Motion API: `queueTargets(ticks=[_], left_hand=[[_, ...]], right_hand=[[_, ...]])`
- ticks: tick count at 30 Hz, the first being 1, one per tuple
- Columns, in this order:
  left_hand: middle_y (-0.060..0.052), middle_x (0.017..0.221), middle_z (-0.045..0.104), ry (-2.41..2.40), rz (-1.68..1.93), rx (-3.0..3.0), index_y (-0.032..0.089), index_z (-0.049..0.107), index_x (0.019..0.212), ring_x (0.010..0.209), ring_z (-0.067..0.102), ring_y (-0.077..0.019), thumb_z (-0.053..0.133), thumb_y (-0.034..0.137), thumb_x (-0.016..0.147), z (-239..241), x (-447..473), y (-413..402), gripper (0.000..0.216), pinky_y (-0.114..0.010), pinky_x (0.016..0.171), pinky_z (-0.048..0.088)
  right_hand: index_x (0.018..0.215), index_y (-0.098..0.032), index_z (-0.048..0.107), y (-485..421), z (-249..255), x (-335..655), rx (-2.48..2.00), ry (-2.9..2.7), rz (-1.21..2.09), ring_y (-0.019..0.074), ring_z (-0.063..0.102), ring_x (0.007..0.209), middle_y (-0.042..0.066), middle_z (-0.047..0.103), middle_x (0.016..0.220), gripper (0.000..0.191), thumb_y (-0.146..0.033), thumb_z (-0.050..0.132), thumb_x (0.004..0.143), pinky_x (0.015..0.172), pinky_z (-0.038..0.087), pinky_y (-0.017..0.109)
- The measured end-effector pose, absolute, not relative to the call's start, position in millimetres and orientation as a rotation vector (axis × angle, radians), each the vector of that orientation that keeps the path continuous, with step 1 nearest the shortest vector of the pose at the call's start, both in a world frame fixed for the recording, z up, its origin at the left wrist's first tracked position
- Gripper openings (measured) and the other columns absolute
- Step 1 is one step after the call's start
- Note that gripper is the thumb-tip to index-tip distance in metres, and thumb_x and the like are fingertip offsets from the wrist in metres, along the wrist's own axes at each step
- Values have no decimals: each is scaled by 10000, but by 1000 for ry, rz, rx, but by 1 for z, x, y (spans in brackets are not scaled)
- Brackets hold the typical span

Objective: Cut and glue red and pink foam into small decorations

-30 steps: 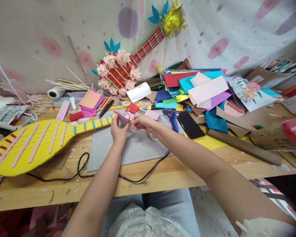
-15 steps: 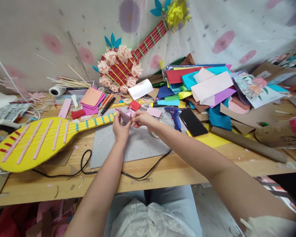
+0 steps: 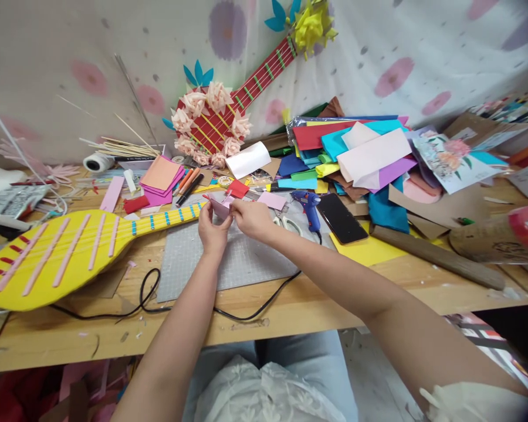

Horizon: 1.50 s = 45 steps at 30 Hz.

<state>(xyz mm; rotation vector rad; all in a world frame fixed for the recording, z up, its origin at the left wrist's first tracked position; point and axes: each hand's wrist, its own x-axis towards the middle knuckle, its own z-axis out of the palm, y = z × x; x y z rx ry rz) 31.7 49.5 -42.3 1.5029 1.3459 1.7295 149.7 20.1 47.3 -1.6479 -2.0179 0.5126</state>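
Note:
A piece of pink paper (image 3: 220, 209) is pinched between my two hands over the grey cutting mat (image 3: 246, 264). My left hand (image 3: 213, 232) closes on its left side, and my right hand (image 3: 251, 220) grips its right edge with the fingers curled in. Beside my left hand ends the neck of a yellow paper lute (image 3: 127, 231) with pink and blue strips; my hand hides the neck's tip. Scissors (image 3: 289, 224), partly behind my right wrist, lie on the mat. A blue glue gun (image 3: 308, 210) and a flat pink piece (image 3: 271, 201) rest beyond my right hand.
A red paper lute with pink flowers (image 3: 211, 126) leans at the back. Coloured paper (image 3: 374, 152) is heaped at the back right. A black phone (image 3: 341, 218) and a wooden stick (image 3: 435, 256) lie to the right. A black cord (image 3: 255, 316) crosses the front.
My right hand has shifted slightly left and lower against the pink paper, its fingers more curled. The scissors behind my wrist show more. The whole view has moved a little.

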Motion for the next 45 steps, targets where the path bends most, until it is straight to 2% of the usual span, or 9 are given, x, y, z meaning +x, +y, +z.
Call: queueTargets(ticks=[2, 5, 10, 14, 20, 24, 36, 42, 45], left_hand=[[-92, 1144, 556, 1343, 1732, 1493, 180, 512, 1105, 1094, 538, -196, 730, 233, 576, -41, 32, 49, 575, -365, 994, 393], [-101, 1132, 557, 1335, 1729, 1495, 170, 514, 1096, 1087, 540, -200, 721, 269, 595, -38, 33, 47, 551, -374, 986, 399], [-84, 1101, 558, 1367, 1706, 1555, 182, 516, 1071, 1064, 543, -193, 739, 262, 568, -37, 34, 44, 556, -364, 968, 412], [-86, 1068, 565, 1390, 1724, 1500, 170, 511, 1054, 1026, 558, -192, 741, 273, 569, -38, 33, 44, 547, -368, 942, 427], [-101, 1062, 575, 1425, 1733, 1462, 154, 513, 1035, 995, 571, -191, 754, 290, 553, -37, 34, 46, 556, -361, 925, 442], [-86, 1074, 576, 1428, 1744, 1457, 175, 517, 1035, 1018, 567, -187, 753, 273, 552, -37, 35, 46, 548, -354, 940, 435], [-101, 1089, 578, 1400, 1716, 1428, 169, 512, 1047, 1020, 571, -196, 749, 308, 562, -38, 34, 45, 558, -365, 946, 433], [-103, 1080, 581, 1401, 1706, 1412, 166, 507, 1044, 1013, 577, -197, 745, 293, 566, -37, 34, 44, 548, -375, 946, 433], [-95, 1077, 583, 1399, 1712, 1422, 174, 509, 1042, 1010, 578, -194, 748, 285, 563, -37, 34, 44, 546, -376, 942, 436]], right_hand=[[737, -164, 538, 25, 48, 151, -1595, -1796, 962, 138, 604, 659, 28, 641, 672, 87, -144, 468, 785, 661, 452, 255], [649, -146, 496, 34, 48, 158, -1391, -1327, 1629, 66, 517, 464, -16, 572, 537, 161, -89, 456, 794, 536, 441, 183], [659, -118, 536, 44, 48, 173, -1276, -1091, 2063, 49, 505, 429, -14, 563, 496, 205, -73, 431, 829, 476, 431, 147], [730, -128, 544, 36, 52, 174, -1297, -1414, 1857, 66, 546, 504, 6, 612, 608, 132, -172, 486, 840, 499, 429, 171], [861, -185, 596, 13, 56, 169, -1686, -2110, 679, 128, 585, 675, 29, 666, 746, 181, -281, 443, 864, 609, 366, 216], [978, -218, 603, 11, 53, 166, -1749, -2262, 314, 184, 600, 808, 57, 681, 921, 272, -306, 363, 886, 648, 348, 251], [964, -205, 593, 18, 52, 168, -1666, -2430, 88, 196, 606, 809, 68, 682, 914, 253, -197, 375, 837, 597, 299, 259], [868, -197, 615, 23, 54, 167, -1616, -2385, 176, 182, 594, 768, 59, 684, 865, 211, -201, 412, 808, 587, 295, 252], [772, -187, 608, 27, 52, 166, -1605, -2234, 391, 145, 574, 705, 32, 673, 780, 170, -211, 442, 798, 572, 309, 230]])
